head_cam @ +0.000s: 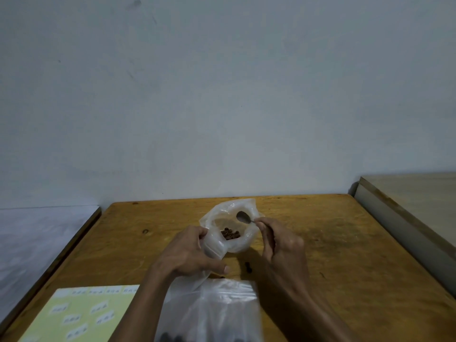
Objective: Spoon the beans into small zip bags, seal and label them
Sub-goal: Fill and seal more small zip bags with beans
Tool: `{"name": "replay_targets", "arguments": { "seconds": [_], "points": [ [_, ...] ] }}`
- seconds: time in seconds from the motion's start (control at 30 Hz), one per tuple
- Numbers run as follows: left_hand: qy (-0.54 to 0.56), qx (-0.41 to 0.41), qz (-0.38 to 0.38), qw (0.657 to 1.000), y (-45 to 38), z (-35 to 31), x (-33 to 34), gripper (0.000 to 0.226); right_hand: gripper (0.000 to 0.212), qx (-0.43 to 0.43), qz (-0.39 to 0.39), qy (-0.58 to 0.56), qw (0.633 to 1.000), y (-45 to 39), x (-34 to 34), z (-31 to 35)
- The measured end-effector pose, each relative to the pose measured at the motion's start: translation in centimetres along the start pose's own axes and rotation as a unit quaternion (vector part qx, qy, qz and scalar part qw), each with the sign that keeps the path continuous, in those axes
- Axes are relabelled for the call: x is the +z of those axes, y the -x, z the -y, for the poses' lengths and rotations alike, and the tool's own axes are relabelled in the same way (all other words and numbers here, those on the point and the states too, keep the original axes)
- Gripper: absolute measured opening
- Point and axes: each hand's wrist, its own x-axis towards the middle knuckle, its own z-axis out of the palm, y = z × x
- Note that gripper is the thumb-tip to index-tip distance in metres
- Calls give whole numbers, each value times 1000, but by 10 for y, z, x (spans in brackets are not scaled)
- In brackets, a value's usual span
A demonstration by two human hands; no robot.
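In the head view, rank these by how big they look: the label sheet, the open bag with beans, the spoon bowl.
1. label sheet, though partly cut off and nearer the camera
2. open bag
3. spoon bowl, clearly smallest

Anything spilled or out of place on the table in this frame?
Yes. A few dark beans lie loose on the table, between the hands and outside any bag. The left hand grips the small bag; the right hand holds the spoon at its mouth.
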Motion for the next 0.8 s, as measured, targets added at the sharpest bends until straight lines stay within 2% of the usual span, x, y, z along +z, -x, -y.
{"name": "replay_targets", "arguments": {
  "seconds": [0.07,0.2,0.27,0.37,0.5,0.57,0.7,0.77,0.8],
  "points": [
    [-2,0,3,1000,0,0,0,93,17,9,6,2,1000,1,1,-4],
    [-7,-13,-7,1000,3,3,4,125,17,46,18,42,998,11,4,-8],
    [-11,-6,-16,1000,5,0,5,122,16,80,7,37,996,18,6,-5],
    [-21,12,-26,999,6,-4,8,114,16,183,-25,-21,983,26,9,6],
    [13,43,-37,998,7,-11,8,90,27,372,-73,-92,921,23,16,18],
    [28,55,-43,997,4,-15,7,90,28,440,-86,-122,886,19,18,24],
    [15,77,-34,996,0,-19,4,99,26,531,-93,-221,812,14,27,22],
    [-4,71,-15,997,1,-17,1,92,25,560,-94,-278,775,12,27,18],
    [-14,63,-5,998,2,-15,-1,86,24,563,-92,-288,770,11,26,16]
  ]
}}
